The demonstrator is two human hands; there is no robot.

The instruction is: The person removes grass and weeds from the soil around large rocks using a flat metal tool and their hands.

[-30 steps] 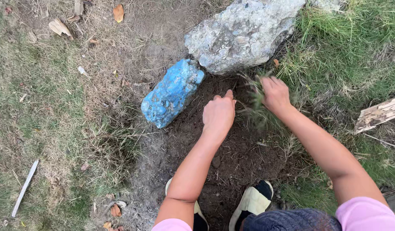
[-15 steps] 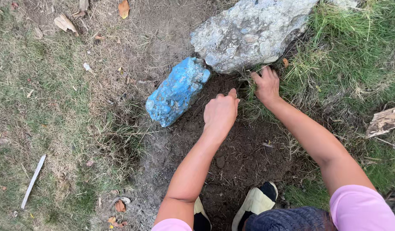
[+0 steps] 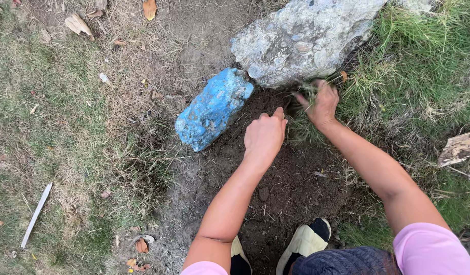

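R hand (image 3: 322, 104) is clenched on a grass tuft (image 3: 310, 91), blades sticking out above the knuckles. The tuft sits right at the foot of the grey rock (image 3: 306, 38), which is just above the grip and touching or nearly touching the fingers; can't tell which. More grass (image 3: 418, 76) spreads to the R of the grip.

L hand (image 3: 264, 137) is just L of and below that grip, fingers curled down into the dark soil (image 3: 291, 188). Can't tell if it holds anything, palm is hidden. Blue rock (image 3: 213, 109) lies tilted just L of the L hand, near but apart, its upper end against the grey rock.

Below both hands, w/ the soil patch between the forearms: two shoes (image 3: 306, 242), toes light-coloured. Wood piece (image 3: 460, 147) is well R of the R arm. White stick (image 3: 36, 214) lies far L on dry grass. Dry leaves (image 3: 150, 9) are well above, by the top edge.
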